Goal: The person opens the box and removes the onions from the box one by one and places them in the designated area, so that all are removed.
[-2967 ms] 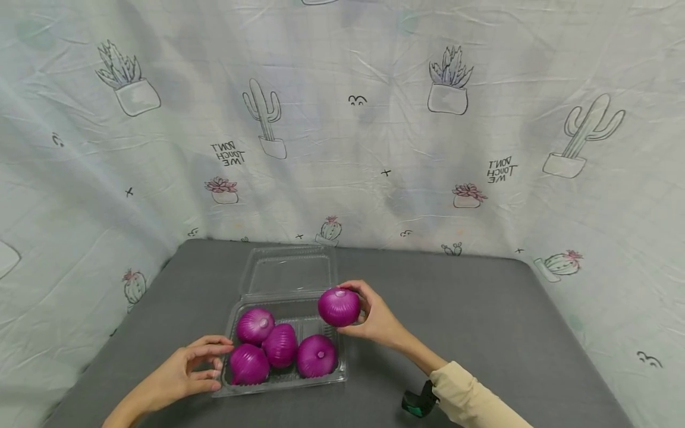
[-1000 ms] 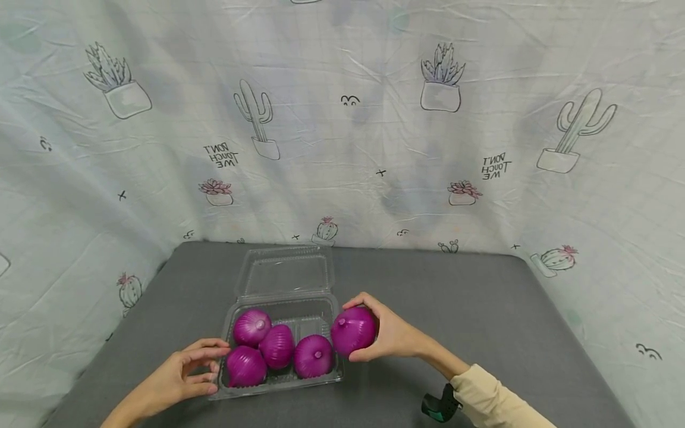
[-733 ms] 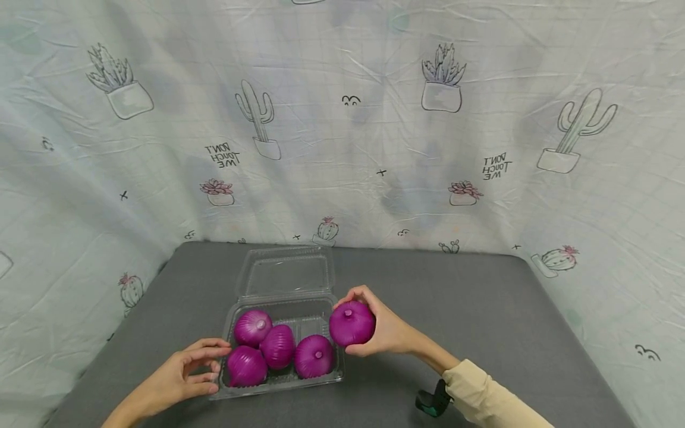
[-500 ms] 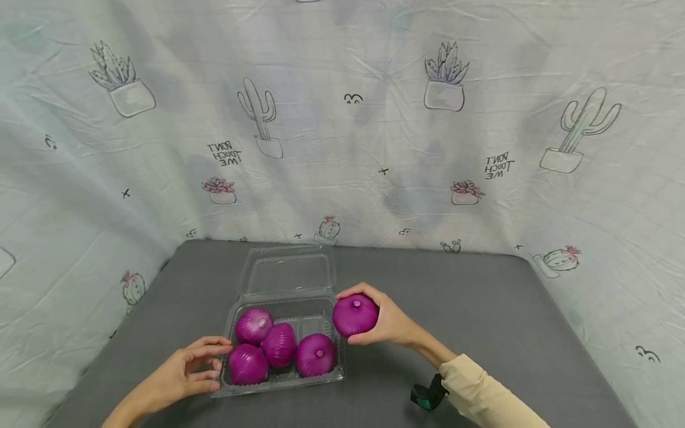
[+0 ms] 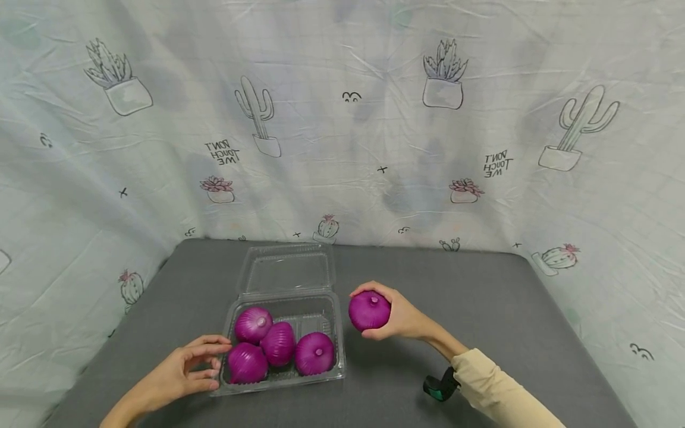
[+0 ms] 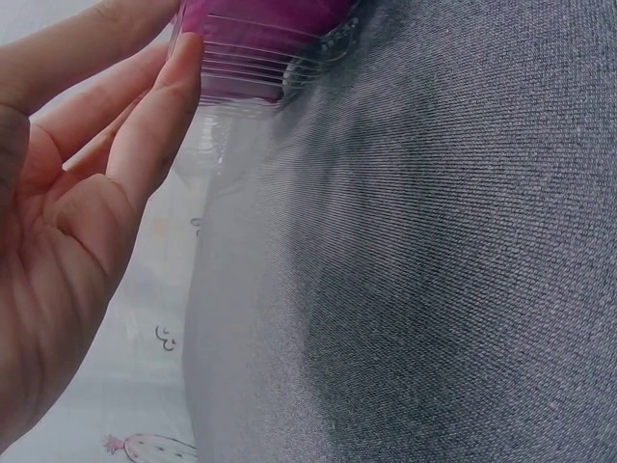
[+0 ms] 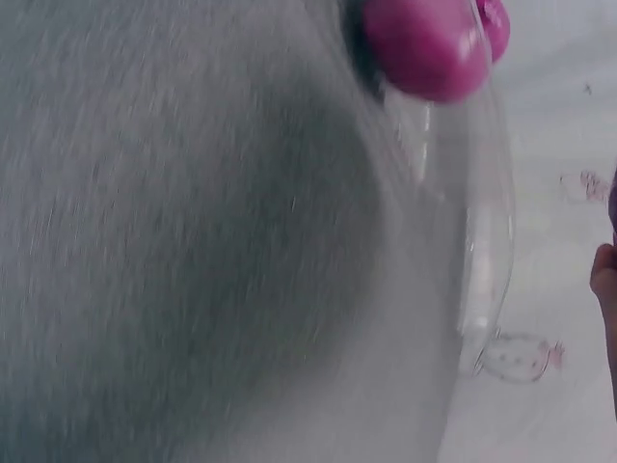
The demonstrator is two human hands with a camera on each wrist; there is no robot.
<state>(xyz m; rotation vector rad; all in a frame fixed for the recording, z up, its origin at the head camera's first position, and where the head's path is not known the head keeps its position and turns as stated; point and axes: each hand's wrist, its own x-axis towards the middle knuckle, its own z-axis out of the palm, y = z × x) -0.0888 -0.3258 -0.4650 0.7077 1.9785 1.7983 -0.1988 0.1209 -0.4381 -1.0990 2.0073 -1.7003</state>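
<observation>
A purple onion [image 5: 369, 310] is gripped by my right hand [image 5: 398, 312], held above the table just right of a clear plastic clamshell box [image 5: 339, 351]. Fingers curl over its far side and the thumb lies on the near side. Only a sliver of that hand [image 7: 605, 275] shows at the right wrist view's edge. My left hand [image 5: 184, 371] touches the left wall of the box with its fingertips. In the left wrist view, relaxed fingers [image 6: 145, 145] rest on the ribbed clear wall. Inside the box sit several more purple onions [image 5: 278, 345], mostly toward the left and front.
The lid [image 5: 289, 270] of the box lies folded back, away from me. A grey cloth [image 5: 455, 297] covers the table. Behind and at the sides hangs a pale curtain [image 5: 310, 119] with plant drawings. A dark strapped device [image 5: 441, 385] sits by the right sleeve.
The onion in my right hand has gone from above the box's back right corner to the right, outside the box, turning on the way. My left hand stays at the box's left wall.
</observation>
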